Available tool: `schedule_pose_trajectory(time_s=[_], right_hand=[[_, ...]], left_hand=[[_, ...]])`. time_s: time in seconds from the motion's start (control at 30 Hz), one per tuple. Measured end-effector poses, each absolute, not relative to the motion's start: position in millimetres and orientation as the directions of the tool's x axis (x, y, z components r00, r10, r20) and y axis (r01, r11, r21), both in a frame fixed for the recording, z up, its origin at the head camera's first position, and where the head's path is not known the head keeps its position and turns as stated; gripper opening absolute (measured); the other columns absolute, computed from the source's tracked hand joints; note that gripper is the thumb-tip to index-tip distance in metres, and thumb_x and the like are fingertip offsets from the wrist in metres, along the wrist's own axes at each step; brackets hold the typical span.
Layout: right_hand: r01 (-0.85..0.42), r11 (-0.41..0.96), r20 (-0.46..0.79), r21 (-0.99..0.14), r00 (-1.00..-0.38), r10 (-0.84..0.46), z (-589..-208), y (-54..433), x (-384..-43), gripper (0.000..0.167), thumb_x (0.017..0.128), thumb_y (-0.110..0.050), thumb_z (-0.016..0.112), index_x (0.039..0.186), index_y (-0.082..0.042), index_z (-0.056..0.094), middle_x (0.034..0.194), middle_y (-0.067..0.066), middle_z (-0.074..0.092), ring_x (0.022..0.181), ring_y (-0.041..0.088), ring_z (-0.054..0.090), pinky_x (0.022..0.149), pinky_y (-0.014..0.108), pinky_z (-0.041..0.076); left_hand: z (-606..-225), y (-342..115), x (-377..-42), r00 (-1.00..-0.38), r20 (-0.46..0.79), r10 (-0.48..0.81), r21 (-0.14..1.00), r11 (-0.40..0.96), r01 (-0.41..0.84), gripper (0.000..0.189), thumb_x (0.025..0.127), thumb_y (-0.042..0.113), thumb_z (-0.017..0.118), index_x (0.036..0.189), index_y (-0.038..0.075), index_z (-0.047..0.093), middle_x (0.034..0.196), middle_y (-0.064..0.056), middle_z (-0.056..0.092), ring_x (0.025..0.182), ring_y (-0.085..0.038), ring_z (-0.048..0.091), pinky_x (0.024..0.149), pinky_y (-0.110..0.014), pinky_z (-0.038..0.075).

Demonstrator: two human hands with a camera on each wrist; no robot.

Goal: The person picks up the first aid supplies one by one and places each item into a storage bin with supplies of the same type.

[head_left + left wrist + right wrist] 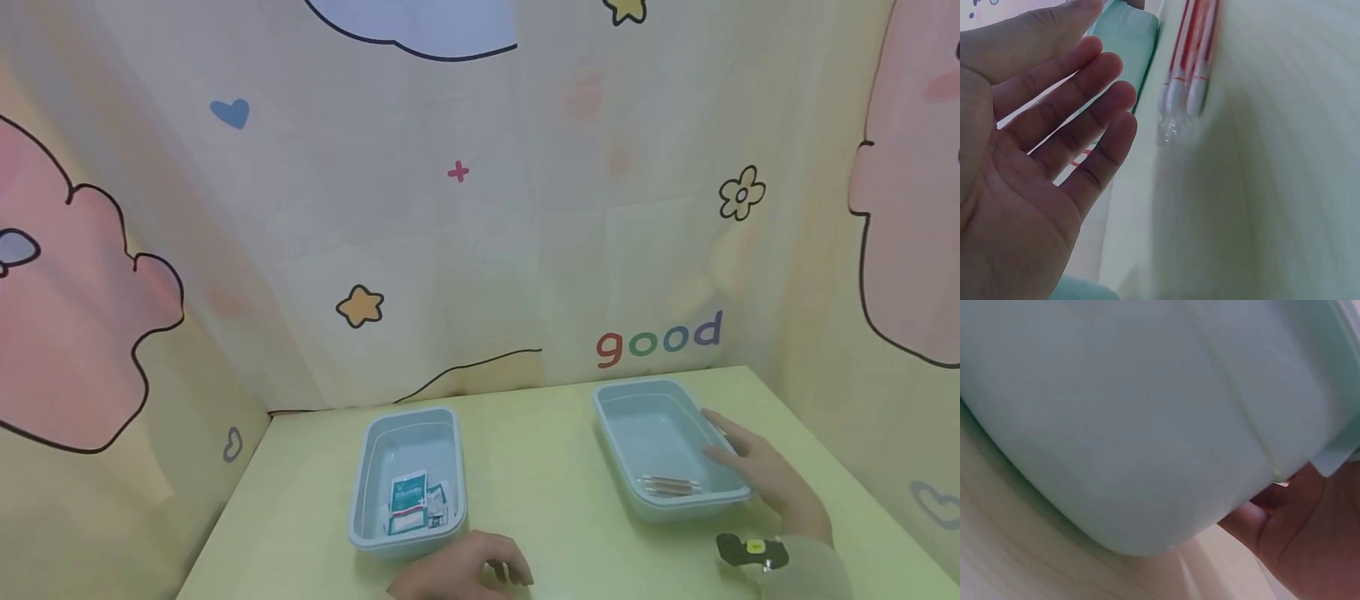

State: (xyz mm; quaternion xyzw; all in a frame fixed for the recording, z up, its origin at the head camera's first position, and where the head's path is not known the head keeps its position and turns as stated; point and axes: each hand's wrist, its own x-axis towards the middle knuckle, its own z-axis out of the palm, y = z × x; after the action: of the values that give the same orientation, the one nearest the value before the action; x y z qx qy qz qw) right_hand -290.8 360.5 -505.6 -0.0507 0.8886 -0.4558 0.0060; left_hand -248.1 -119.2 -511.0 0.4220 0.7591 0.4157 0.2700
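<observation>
My right hand (761,471) holds the right-hand rim of a light blue plastic bin (652,429). In the right wrist view its fingers (1250,525) reach round the outside wall. Several thin swab-like sticks (670,486) lie at the near end inside. My left hand (468,567) is off the near end of a second light blue bin (367,475), which contains a green-and-white packet (408,500) and smaller packets. Its palm faces the left wrist camera, fingers apart and holding nothing. Beyond the fingertips, red sticks with white ends (1188,62) lie in clear wrapping on a pale surface.
Both bins stand on a pale yellow-green table (532,467). A cartoon-printed cloth (480,250) rises behind the table and along both sides. A dark strap with a yellow patch (753,550) is on the right wrist.
</observation>
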Motion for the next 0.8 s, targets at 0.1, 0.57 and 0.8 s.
schedule_pose_trajectory(time_s=[0.1,0.57,0.8], right_hand=[[-0.083,0.579,0.033,-0.811,-0.995,-0.097,-506,360,-291,0.073,0.098,-0.038,0.055,0.157,-0.015,0.018,0.156,0.029,0.020,0.137,0.059,0.021,0.100,0.076,0.025],[-0.087,0.573,0.038,-0.815,-0.994,-0.098,-504,360,-293,0.073,0.098,-0.035,0.056,0.156,-0.011,0.018,0.156,0.031,0.020,0.137,0.060,0.021,0.100,0.075,0.026],[-0.078,0.586,0.025,-0.807,-0.995,-0.097,-505,361,-292,0.074,0.098,-0.039,0.055,0.157,-0.015,0.016,0.156,0.030,0.020,0.136,0.059,0.023,0.099,0.075,0.029]], left_hand=[[-511,-121,-247,-0.509,-0.090,0.856,0.876,0.311,0.368,0.022,0.092,0.020,0.065,0.114,0.022,0.068,0.108,0.012,0.068,0.099,-0.003,0.060,0.085,-0.021,0.051],[-519,-126,-244,-0.534,-0.079,0.842,0.882,0.308,0.355,0.023,0.091,0.019,0.066,0.113,0.023,0.068,0.106,0.011,0.068,0.095,-0.003,0.062,0.081,-0.021,0.053],[-521,-128,-241,-0.597,-0.148,0.789,0.879,0.382,0.287,0.019,0.091,0.023,0.066,0.109,0.028,0.069,0.103,0.013,0.067,0.089,-0.004,0.061,0.075,-0.022,0.051]])
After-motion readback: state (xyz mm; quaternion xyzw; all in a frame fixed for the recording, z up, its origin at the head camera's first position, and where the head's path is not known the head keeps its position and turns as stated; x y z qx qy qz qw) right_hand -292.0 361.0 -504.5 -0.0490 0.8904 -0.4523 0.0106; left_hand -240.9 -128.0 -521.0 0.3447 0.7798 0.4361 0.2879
